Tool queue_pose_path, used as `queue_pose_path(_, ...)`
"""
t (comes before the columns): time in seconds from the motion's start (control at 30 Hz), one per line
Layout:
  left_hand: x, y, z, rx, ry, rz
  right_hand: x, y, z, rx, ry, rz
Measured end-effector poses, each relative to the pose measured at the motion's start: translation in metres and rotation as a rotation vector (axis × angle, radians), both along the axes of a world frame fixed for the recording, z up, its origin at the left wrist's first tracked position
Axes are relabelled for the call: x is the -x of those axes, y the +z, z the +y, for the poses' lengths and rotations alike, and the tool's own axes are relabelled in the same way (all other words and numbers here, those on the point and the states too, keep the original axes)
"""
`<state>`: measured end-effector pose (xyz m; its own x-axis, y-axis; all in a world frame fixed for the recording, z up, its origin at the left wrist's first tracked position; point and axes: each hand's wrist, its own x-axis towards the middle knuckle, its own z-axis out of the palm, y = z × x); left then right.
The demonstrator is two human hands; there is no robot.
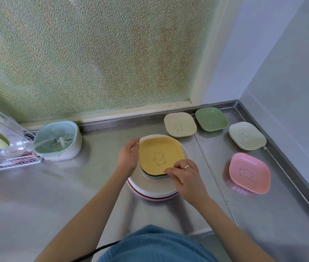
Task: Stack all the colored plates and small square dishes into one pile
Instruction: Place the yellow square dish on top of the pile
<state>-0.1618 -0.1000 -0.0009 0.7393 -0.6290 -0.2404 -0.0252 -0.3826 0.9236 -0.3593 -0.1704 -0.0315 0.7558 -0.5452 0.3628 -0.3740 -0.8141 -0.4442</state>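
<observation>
Four square dishes are left loose on the steel counter (74,195): cream (180,124), green (211,119), pale grey-green (247,135), pink (249,173). A spoon is held in the mint strainer tub (58,140) at left. One pile (155,190) of round plates is topped by stacked square dishes, with a yellow bear-print dish (159,156) uppermost. Its near edge is pinched by the right hand (185,176); its left edge is touched by the left hand (128,156), fingers relaxed.

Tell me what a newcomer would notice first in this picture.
First, the yellow square dish with a bear drawing, topping a pile of plates mid-counter, steadied by the left hand and right hand. Next, four loose dishes to the right: cream, green, pale green, pink.
</observation>
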Motion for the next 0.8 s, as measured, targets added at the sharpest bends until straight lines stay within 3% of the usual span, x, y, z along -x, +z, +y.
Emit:
queue_pose_path(0.1, 0.000, -0.006, 0.002, -0.005, -0.018, -0.026, 0.001, 0.010, 0.003, -0.072, -0.038, -0.031)
queue_pose_path(0.2, 0.000, -0.005, 0.001, -0.022, -0.030, -0.046, -0.010, 0.023, -0.003, -0.303, -0.161, -0.124)
queue_pose_path(0.33, 0.001, -0.005, -0.006, -0.063, -0.134, -0.098, -0.037, 0.028, -0.019, -0.599, -0.247, -0.003)
queue_pose_path(0.5, 0.006, -0.010, -0.005, -0.140, -0.201, -0.250, -0.045, 0.012, -0.019, -0.492, -0.186, 0.197)
queue_pose_path(0.67, 0.004, -0.012, -0.003, -0.140, -0.201, -0.270, -0.044, 0.011, -0.021, -0.565, -0.198, 0.111)
queue_pose_path(0.8, -0.006, -0.012, 0.010, -0.096, -0.058, -0.153, -0.035, 0.020, -0.042, -0.769, -0.380, -0.154)
